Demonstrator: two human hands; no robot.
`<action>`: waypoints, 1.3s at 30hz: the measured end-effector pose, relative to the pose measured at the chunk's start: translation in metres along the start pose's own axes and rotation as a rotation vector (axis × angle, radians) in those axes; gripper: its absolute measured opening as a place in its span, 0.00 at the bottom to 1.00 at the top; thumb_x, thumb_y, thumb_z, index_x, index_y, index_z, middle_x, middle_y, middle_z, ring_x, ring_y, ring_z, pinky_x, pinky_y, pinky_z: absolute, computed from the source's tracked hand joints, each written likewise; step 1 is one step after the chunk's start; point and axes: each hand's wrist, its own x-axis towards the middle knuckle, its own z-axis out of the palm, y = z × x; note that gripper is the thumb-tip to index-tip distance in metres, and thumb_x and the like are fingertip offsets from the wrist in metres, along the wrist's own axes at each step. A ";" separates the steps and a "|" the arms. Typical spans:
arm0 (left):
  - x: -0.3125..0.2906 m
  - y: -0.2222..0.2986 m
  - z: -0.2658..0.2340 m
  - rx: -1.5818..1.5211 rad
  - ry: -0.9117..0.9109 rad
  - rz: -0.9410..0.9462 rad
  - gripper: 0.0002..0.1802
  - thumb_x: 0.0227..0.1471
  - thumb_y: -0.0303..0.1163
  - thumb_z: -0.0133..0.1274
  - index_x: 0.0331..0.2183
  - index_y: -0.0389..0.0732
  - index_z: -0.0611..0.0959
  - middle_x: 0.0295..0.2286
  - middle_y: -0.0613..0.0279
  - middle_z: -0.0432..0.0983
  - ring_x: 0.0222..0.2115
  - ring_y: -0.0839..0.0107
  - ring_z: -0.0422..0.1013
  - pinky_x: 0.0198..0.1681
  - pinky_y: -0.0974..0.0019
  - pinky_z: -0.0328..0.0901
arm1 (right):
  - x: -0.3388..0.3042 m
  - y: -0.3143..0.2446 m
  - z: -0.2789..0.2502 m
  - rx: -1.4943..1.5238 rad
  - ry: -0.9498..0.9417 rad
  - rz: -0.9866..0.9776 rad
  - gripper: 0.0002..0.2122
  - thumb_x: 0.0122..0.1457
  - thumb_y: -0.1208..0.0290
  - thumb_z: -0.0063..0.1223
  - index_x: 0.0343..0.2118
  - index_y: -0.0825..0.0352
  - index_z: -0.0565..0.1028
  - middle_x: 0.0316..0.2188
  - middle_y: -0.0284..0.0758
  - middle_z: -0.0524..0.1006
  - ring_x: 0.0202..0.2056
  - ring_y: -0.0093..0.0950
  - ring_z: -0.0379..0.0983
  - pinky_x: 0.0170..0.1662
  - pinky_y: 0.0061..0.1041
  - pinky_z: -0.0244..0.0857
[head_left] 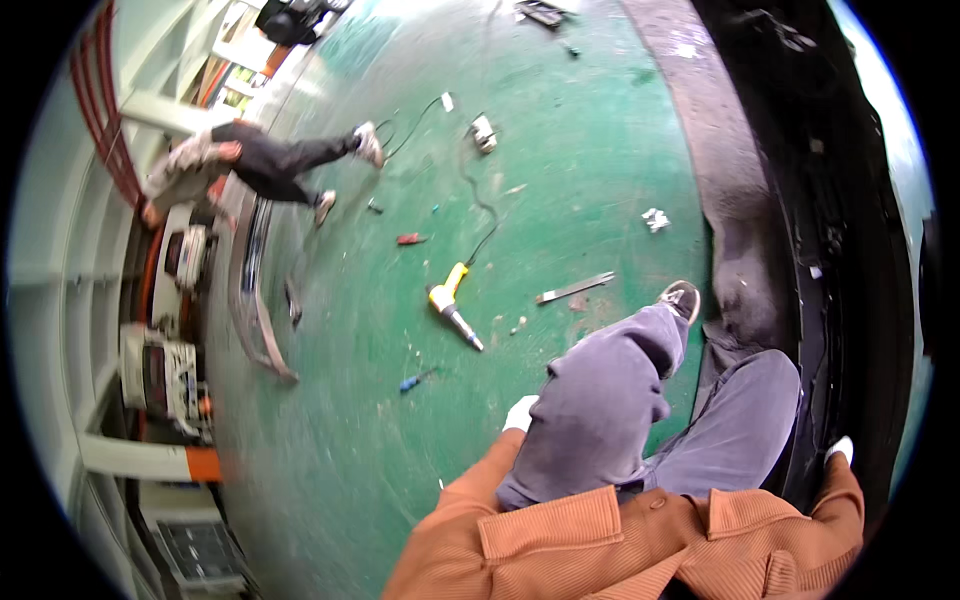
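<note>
My left hand (pixel 519 414), in a white glove, is beside my bent left leg (pixel 605 405). The leg partly covers it, and its fingers cannot be made out. Far to the right, my white-gloved right hand (pixel 841 449) is by a long black panel (pixel 815 370). Only a small patch of that glove shows, so its grip is hidden. Closest to my left hand on the floor are a blue-handled screwdriver (pixel 411 382) and a yellow heat gun (pixel 447 291) with a silver nozzle. Ahead of my knee lies a flat metal bar (pixel 575 287).
A cord joins the heat gun to a white power strip (pixel 483 134). A red-handled tool (pixel 409 239) and crumpled scrap (pixel 655 219) lie on the green floor (pixel 350 440). At left, another person (pixel 270 163) bends over near a long curved strip (pixel 262 335). Dark matting (pixel 735 230) runs along the right.
</note>
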 end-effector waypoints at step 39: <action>0.032 -0.009 -0.036 0.396 0.395 -0.219 0.46 0.46 0.52 0.70 0.59 0.36 0.73 0.50 0.47 0.74 0.50 0.48 0.71 0.56 0.47 0.67 | -0.209 -0.175 -0.193 0.433 0.210 -0.305 0.13 0.54 0.72 0.57 0.41 0.69 0.84 0.38 0.43 0.86 0.42 0.36 0.83 0.50 0.31 0.74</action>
